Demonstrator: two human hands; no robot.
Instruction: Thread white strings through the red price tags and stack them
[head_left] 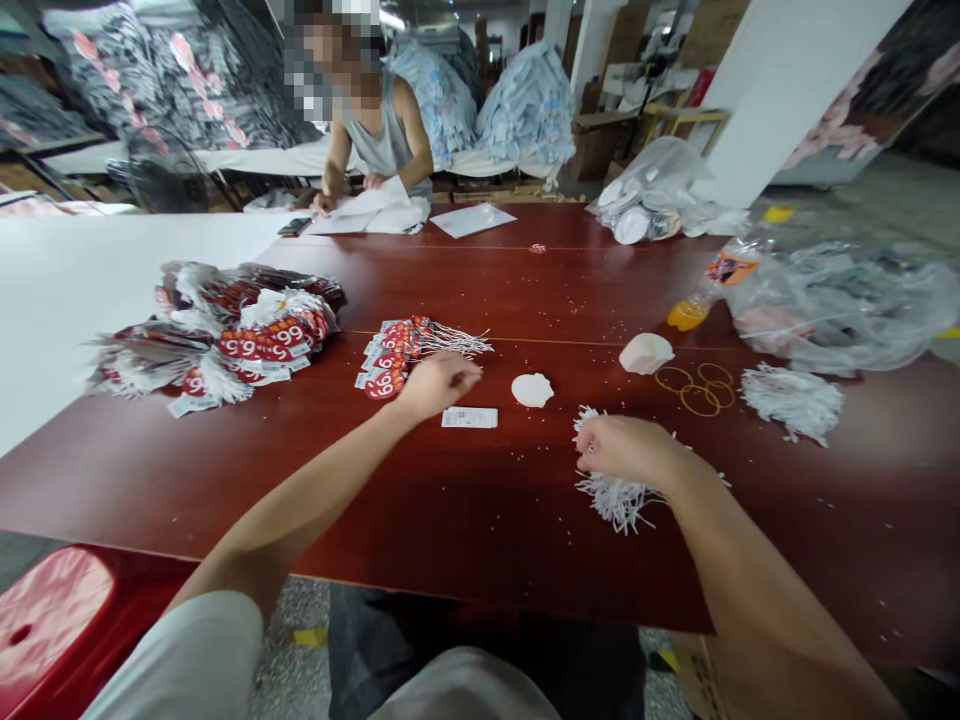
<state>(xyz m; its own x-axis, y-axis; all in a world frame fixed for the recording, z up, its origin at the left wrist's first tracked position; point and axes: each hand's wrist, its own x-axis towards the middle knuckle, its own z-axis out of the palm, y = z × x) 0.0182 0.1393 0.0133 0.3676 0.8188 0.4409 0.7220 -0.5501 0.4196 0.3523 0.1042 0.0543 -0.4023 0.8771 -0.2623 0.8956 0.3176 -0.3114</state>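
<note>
My left hand (441, 385), its fingers curled together, hovers by the white strings of a fanned row of red hang tags (390, 362); whatever it pinches is too small to make out. Just below it lies a stack of white printed labels (469, 418). A stack of pale scalloped cards (532, 390) sits between my two hands. My right hand (626, 447) is on a loose pile of white tag strings (619, 500), with its fingers closed among them. It covers the middle of that pile.
Bundled red tags (262, 340) heap at the left. Toward the right are another card stack (646, 353), rubber bands (700, 390), a second string bundle (793, 400), a tilted drink bottle (712, 285) and plastic bags (855, 300). A co-worker (386, 130) handles white sheets across the table.
</note>
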